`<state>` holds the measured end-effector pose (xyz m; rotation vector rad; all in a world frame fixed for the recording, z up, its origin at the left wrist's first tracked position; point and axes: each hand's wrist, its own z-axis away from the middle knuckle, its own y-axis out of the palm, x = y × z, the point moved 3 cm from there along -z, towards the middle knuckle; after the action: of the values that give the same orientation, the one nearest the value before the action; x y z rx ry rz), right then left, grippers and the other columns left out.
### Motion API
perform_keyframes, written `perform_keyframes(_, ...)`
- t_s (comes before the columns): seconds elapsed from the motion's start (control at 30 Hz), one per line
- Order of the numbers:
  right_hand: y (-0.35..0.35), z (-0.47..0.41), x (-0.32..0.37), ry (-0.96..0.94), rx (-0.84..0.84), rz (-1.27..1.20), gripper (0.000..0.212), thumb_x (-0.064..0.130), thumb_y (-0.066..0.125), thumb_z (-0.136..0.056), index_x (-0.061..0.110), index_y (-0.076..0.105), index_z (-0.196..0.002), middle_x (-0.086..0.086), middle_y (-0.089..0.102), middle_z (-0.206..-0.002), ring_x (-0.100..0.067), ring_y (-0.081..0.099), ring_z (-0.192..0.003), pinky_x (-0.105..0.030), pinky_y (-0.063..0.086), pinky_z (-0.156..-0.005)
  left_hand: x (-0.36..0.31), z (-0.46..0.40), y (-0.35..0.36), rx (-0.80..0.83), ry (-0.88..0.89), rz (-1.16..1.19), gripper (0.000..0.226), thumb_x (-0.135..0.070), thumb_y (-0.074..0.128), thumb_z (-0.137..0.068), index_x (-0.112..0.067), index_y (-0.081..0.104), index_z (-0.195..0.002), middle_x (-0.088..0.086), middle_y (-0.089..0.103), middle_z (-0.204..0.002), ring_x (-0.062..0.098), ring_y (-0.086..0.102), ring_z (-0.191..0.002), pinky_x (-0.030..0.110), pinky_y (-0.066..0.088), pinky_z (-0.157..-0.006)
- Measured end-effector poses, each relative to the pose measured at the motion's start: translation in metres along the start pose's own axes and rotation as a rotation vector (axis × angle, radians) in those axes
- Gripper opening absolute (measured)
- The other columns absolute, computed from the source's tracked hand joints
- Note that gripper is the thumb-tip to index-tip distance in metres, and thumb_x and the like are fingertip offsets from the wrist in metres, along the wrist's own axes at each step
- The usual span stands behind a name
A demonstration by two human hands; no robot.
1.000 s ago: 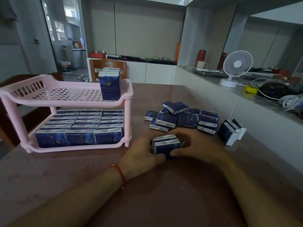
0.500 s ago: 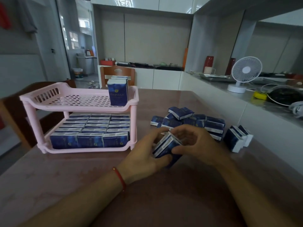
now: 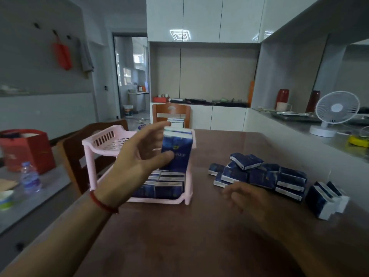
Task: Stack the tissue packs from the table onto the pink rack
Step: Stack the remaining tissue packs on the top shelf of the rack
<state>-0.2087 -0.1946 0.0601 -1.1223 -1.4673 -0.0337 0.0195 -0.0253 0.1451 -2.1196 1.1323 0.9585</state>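
My left hand (image 3: 137, 154) holds a small stack of blue tissue packs (image 3: 176, 148) upright, thumb on the front, raised in front of the pink two-tier rack (image 3: 103, 140). Behind the held stack, more packs (image 3: 176, 123) stand on the rack's top tier at its right end. The lower tier is filled with several blue packs (image 3: 167, 184). My right hand (image 3: 245, 194) hovers low over the brown table (image 3: 199, 236) with relaxed fingers, holding nothing, just in front of a loose pile of blue packs (image 3: 259, 174).
Three packs (image 3: 327, 198) stand on edge at the table's right. A white fan (image 3: 335, 112) and a yellow item (image 3: 358, 141) sit on the right counter. Wooden chairs (image 3: 171, 114) stand behind and left of the rack. A water bottle (image 3: 30, 178) and red bag (image 3: 28, 150) are at left.
My left hand has lifted the tissue packs off the table and carried them up and left to the rack's top tier. My right hand let go and stayed low near the pile.
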Motion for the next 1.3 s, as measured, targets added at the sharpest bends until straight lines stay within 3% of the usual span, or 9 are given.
perform_keyframes(0.1,-0.001,0.003,0.008,-0.001,0.025,0.068,0.018,0.034,0.054,-0.096,0.028,0.068,-0.106,0.007,0.071,-0.095,0.002,0.064,-0.083,-0.011,0.047,-0.074,0.004,-0.019,-0.017,-0.057,-0.023,-0.015,0.056,0.006,0.068,-0.085,-0.017,0.056,-0.135,0.001,0.071,-0.123,0.013,0.067,-0.115,0.021,0.056,-0.086)
perform_keyframes(0.17,-0.003,0.004,0.009,-0.003,0.025,0.1,0.015,0.025,0.055,-0.099,0.027,0.069,-0.104,0.005,0.072,-0.093,0.001,0.064,-0.083,-0.006,0.044,-0.071,0.012,-0.031,-0.021,-0.043,-0.085,-0.024,0.054,0.004,0.068,-0.086,-0.02,0.057,-0.134,0.005,0.07,-0.122,0.018,0.068,-0.113,0.024,0.058,-0.082)
perform_keyframes(0.27,-0.004,0.004,0.011,0.004,0.011,0.132,0.015,0.026,0.055,-0.099,0.028,0.07,-0.104,0.006,0.071,-0.087,0.003,0.063,-0.081,-0.007,0.046,-0.069,0.023,-0.044,-0.023,-0.037,-0.15,-0.005,0.052,0.001,0.069,-0.086,-0.022,0.058,-0.132,0.01,0.071,-0.118,0.024,0.069,-0.109,0.033,0.061,-0.082)
perform_keyframes(0.37,-0.003,0.003,0.009,0.015,0.027,0.146,0.016,0.028,0.055,-0.1,0.028,0.07,-0.105,0.004,0.07,-0.085,0.005,0.063,-0.077,-0.01,0.047,-0.069,0.024,-0.056,-0.024,-0.033,-0.176,-0.032,0.051,0.0,0.069,-0.087,-0.025,0.057,-0.13,0.006,0.069,-0.121,0.022,0.067,-0.112,0.029,0.061,-0.078)
perform_keyframes(0.5,-0.003,0.001,-0.004,0.01,0.015,0.146,0.015,0.04,0.057,-0.097,0.036,0.071,-0.102,0.008,0.072,-0.087,-0.006,0.067,-0.081,-0.035,0.055,-0.08,0.028,-0.065,-0.022,-0.012,-0.228,-0.06,0.052,0.002,0.066,-0.089,-0.023,0.053,-0.133,0.005,0.067,-0.123,0.022,0.064,-0.114,0.026,0.061,-0.076)
perform_keyframes(0.73,0.003,-0.001,-0.006,-0.01,0.033,0.106,0.013,0.031,0.06,-0.096,0.03,0.072,-0.099,0.015,0.071,-0.084,-0.005,0.067,-0.078,-0.017,0.05,-0.069,0.033,-0.069,-0.025,0.007,-0.206,-0.339,0.053,-0.006,0.073,-0.086,-0.025,0.051,-0.131,0.002,0.059,-0.125,0.018,0.061,-0.112,0.035,0.06,-0.085)
perform_keyframes(0.93,0.006,-0.003,-0.012,-0.024,0.05,0.088,0.012,0.033,0.061,-0.095,0.03,0.072,-0.098,0.017,0.07,-0.081,-0.003,0.065,-0.074,-0.017,0.048,-0.067,0.03,-0.077,-0.029,0.143,-0.291,-0.462,0.063,-0.003,0.073,-0.085,-0.027,0.047,-0.137,-0.003,0.059,-0.115,0.014,0.064,-0.101,0.023,0.058,-0.074)
perform_keyframes(1.07,0.008,-0.004,-0.014,-0.023,0.081,0.122,0.012,0.035,0.06,-0.096,0.032,0.072,-0.097,0.019,0.07,-0.081,-0.003,0.065,-0.074,-0.015,0.047,-0.067,0.033,-0.082,-0.035,0.2,-0.365,-0.594,0.076,-0.007,0.076,-0.083,-0.027,0.039,-0.146,0.0,0.061,-0.12,0.015,0.065,-0.098,0.029,0.058,-0.08)
perform_keyframes(1.3,0.009,-0.006,-0.019,-0.031,0.086,0.108,0.017,0.041,0.058,-0.095,0.032,0.072,-0.097,0.011,0.071,-0.083,-0.01,0.069,-0.077,-0.02,0.05,-0.068,0.033,-0.087,-0.025,0.257,-0.376,-0.597,0.062,-0.014,0.078,-0.082,-0.025,0.052,-0.138,-0.002,0.066,-0.113,0.016,0.064,-0.099,0.03,0.055,-0.083)
